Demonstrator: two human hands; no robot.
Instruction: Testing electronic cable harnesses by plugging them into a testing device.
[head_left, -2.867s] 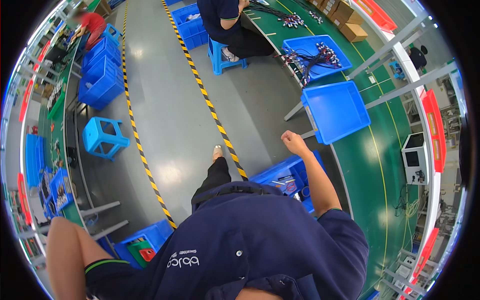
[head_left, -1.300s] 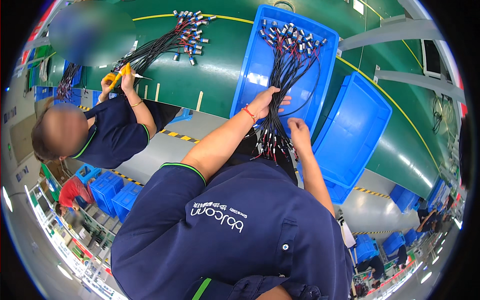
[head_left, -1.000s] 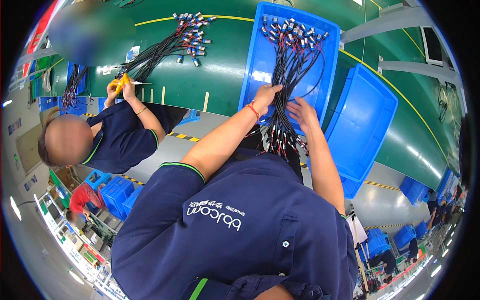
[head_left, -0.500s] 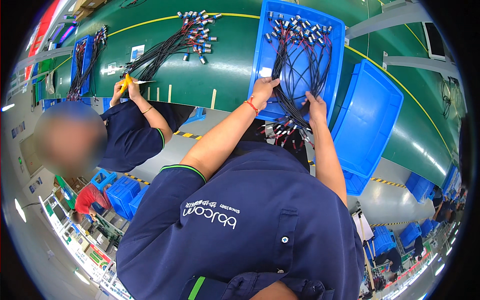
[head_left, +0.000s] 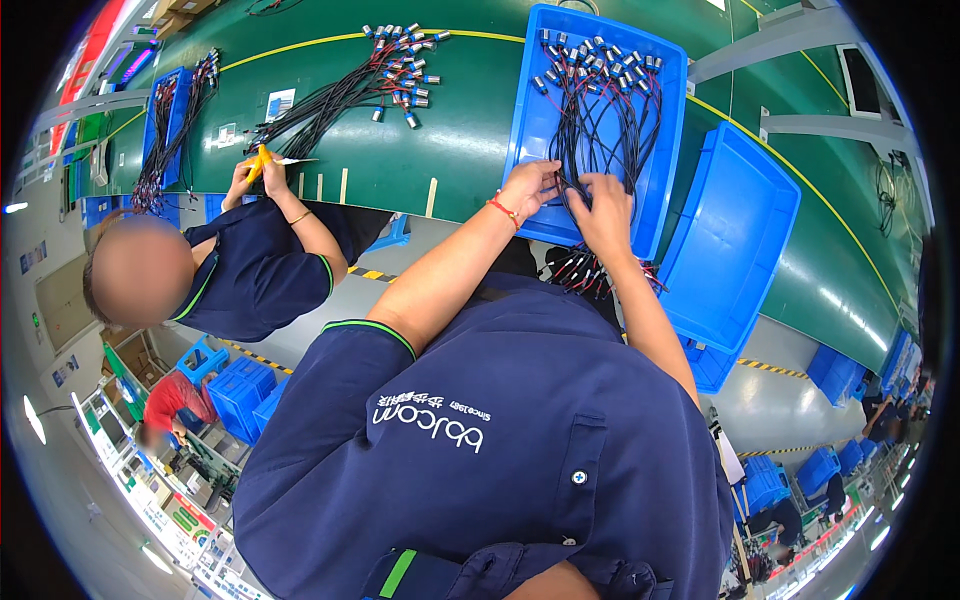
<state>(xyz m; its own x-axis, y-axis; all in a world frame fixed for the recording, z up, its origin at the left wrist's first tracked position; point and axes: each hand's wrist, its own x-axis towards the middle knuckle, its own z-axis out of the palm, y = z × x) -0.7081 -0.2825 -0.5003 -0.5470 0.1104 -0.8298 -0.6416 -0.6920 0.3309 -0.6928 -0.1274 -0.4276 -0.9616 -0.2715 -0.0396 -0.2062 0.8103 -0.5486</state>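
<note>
A bundle of black cables (head_left: 590, 135) lies in a blue plastic tray (head_left: 525, 90). Silver cylindrical parts with blue ends sit at the far end; the near ends, with red and black wires and white tips (head_left: 585, 268), hang over the tray's front rim. My left hand (head_left: 530, 188) is at the bundle's left edge, its fingers loosely curved and apart. My right hand (head_left: 605, 212) reaches over the near part of the bundle, fingers bent onto the cables; its fingertips are partly hidden.
Another blue tray (head_left: 735, 220) stands tilted at the right. On the green table (head_left: 470, 130) lies a second cable bundle (head_left: 335, 100); a co-worker beside it holds a yellow-handled tool (head_left: 260, 160). Farther left is a blue bin of cables (head_left: 165, 130). A grey post (head_left: 750, 60) rises at the upper right.
My right hand has moved left and farther onto the bundle, nearer my left hand. My left thumb has come off the cables. The hanging wire ends have shifted right.
</note>
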